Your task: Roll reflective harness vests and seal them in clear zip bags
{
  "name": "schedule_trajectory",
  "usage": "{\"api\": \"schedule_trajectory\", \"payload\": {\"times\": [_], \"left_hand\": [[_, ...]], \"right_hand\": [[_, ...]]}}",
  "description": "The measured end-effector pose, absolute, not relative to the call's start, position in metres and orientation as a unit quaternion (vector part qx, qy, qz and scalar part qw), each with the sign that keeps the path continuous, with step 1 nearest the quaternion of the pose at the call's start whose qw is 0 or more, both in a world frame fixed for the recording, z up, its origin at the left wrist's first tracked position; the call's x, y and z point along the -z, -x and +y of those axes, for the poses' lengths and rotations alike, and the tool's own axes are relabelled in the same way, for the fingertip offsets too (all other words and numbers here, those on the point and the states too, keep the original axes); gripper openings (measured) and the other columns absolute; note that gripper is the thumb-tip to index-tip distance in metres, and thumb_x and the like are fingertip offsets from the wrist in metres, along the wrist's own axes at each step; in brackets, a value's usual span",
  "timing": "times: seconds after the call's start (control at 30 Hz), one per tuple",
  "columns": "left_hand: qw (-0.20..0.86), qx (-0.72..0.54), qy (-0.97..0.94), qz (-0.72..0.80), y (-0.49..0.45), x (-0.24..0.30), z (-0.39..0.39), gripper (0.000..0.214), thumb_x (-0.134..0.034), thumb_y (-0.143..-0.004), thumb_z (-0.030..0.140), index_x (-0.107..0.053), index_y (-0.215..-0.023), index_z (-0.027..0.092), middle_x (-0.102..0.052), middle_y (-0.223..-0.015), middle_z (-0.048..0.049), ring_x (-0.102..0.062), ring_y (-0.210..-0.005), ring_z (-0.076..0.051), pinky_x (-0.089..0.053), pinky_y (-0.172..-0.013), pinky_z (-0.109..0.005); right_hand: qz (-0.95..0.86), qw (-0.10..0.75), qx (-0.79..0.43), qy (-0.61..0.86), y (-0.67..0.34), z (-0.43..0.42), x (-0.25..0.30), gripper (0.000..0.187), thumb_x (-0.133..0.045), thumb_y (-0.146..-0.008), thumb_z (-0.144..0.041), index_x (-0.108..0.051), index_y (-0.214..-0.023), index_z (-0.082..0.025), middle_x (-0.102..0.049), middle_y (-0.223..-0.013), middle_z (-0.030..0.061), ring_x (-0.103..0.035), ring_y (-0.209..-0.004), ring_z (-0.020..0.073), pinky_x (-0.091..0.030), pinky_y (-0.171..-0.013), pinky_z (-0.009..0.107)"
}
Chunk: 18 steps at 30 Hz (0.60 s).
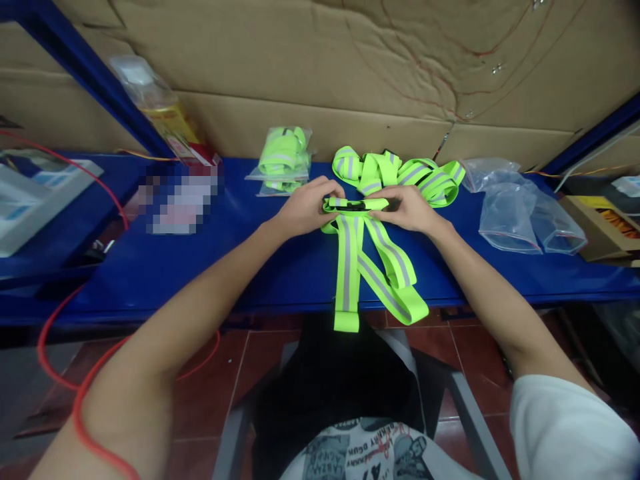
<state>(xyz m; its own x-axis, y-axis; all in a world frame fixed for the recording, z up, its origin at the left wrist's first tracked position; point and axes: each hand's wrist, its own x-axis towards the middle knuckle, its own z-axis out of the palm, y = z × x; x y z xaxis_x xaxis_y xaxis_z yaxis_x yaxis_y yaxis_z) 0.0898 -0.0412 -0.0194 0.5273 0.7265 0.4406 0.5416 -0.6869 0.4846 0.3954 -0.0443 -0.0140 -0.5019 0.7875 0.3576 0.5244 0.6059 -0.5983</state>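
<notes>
A neon-yellow reflective strap harness (pixel 373 260) with grey stripes lies on the blue shelf top (pixel 200 267), its long ends hanging over the front edge. My left hand (pixel 303 208) is closed on the left end of its folded top band. My right hand (pixel 407 208) pinches the right end of the same band, beside a black buckle. Just behind my hands lies a loose heap of more yellow reflective straps (pixel 400 173).
Bagged yellow straps (pixel 283 160) sit at the back, left of the heap. Empty clear plastic bags (pixel 520 210) lie to the right, with an open cardboard box (pixel 607 227) beyond. A red cable (pixel 75 400) loops at left. Cardboard lines the wall behind.
</notes>
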Motion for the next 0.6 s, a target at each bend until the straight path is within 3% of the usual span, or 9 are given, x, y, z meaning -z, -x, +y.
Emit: {"api": "schedule_trajectory", "payload": {"times": [0.17, 0.3, 0.37, 0.43, 0.5, 0.6], "left_hand": [[0.383, -0.315, -0.773, 0.396, -0.085, 0.022, -0.033, 0.044, -0.095, -0.075, 0.032, -0.064, -0.104, 0.019, -0.072, -0.11, -0.0058, -0.065, -0.058, -0.01, -0.05, -0.053, -0.026], [0.528, -0.311, -0.695, 0.376, -0.08, 0.013, -0.034, 0.062, -0.102, -0.073, 0.039, -0.068, -0.121, 0.019, -0.078, -0.1, -0.0055, -0.078, -0.071, -0.017, -0.068, -0.069, -0.034], [0.54, -0.328, -0.682, 0.37, -0.082, 0.012, -0.036, 0.061, -0.098, -0.079, 0.048, -0.074, -0.127, 0.019, -0.081, -0.103, -0.0076, -0.081, -0.082, -0.018, -0.071, -0.08, -0.037], [0.515, -0.347, -0.689, 0.375, -0.084, 0.015, -0.036, 0.053, -0.093, -0.084, 0.055, -0.082, -0.121, 0.018, -0.084, -0.108, -0.0101, -0.08, -0.087, -0.019, -0.071, -0.083, -0.036], [0.473, -0.357, -0.713, 0.374, -0.086, 0.02, -0.034, 0.05, -0.094, -0.081, 0.055, -0.086, -0.112, 0.017, -0.085, -0.106, -0.0117, -0.079, -0.087, -0.019, -0.07, -0.081, -0.036], [0.417, -0.364, -0.755, 0.351, -0.085, 0.025, -0.031, 0.049, -0.098, -0.075, 0.05, -0.087, -0.11, 0.016, -0.085, -0.111, -0.0139, -0.079, -0.088, -0.019, -0.069, -0.08, -0.035]], "right_hand": [[-0.82, 0.345, -0.216, 0.403, -0.39, -0.044, 0.019, 0.038, -0.087, -0.08, -0.047, -0.088, -0.106, -0.02, -0.086, -0.094, 0.0044, -0.073, -0.075, 0.0233, -0.055, -0.069, 0.035], [-0.801, 0.368, -0.213, 0.421, -0.385, -0.045, 0.022, 0.027, -0.085, -0.075, -0.037, -0.083, -0.095, -0.02, -0.084, -0.091, 0.0033, -0.071, -0.073, 0.0225, -0.052, -0.068, 0.034], [-0.793, 0.373, -0.218, 0.43, -0.384, -0.046, 0.022, 0.024, -0.085, -0.071, -0.034, -0.08, -0.091, -0.02, -0.084, -0.093, 0.0035, -0.072, -0.075, 0.0235, -0.054, -0.071, 0.036], [-0.793, 0.371, -0.223, 0.429, -0.385, -0.047, 0.02, 0.026, -0.087, -0.069, -0.034, -0.078, -0.09, -0.021, -0.084, -0.097, 0.0039, -0.074, -0.081, 0.0259, -0.056, -0.077, 0.039], [-0.799, 0.358, -0.237, 0.42, -0.386, -0.049, 0.017, 0.032, -0.092, -0.067, -0.037, -0.077, -0.092, -0.022, -0.083, -0.099, 0.0041, -0.074, -0.086, 0.0274, -0.057, -0.08, 0.041], [-0.805, 0.319, -0.289, 0.408, -0.388, -0.05, 0.011, 0.047, -0.1, -0.065, -0.05, -0.076, -0.096, -0.024, -0.08, -0.098, 0.0038, -0.069, -0.08, 0.0236, -0.055, -0.072, 0.038]]}}
